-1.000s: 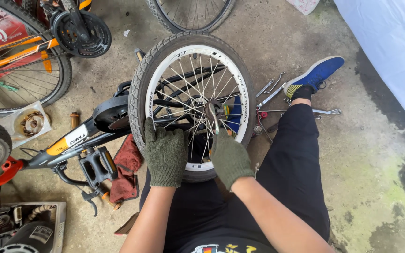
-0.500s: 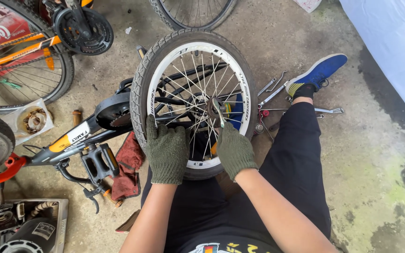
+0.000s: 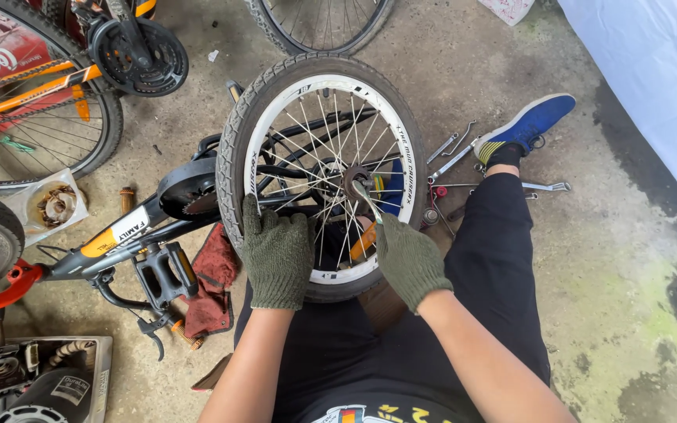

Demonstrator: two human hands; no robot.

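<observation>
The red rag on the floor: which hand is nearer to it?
Left. The left hand grips the tyre just right of the red rag; the right hand is farther right, holding a wrench.

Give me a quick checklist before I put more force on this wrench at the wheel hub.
1. Wrench seated at the hub: cannot tell, spokes hide the jaw.
2. Right hand gripping the wrench handle: ok.
3. Left hand bracing the tyre: ok, fingers lie over tyre and rim.
4. Gloves on both hands: ok.
5. Spare wrenches within reach on the floor by the blue shoe: ok.
6. Wheel tight in the frame: cannot tell.
</observation>
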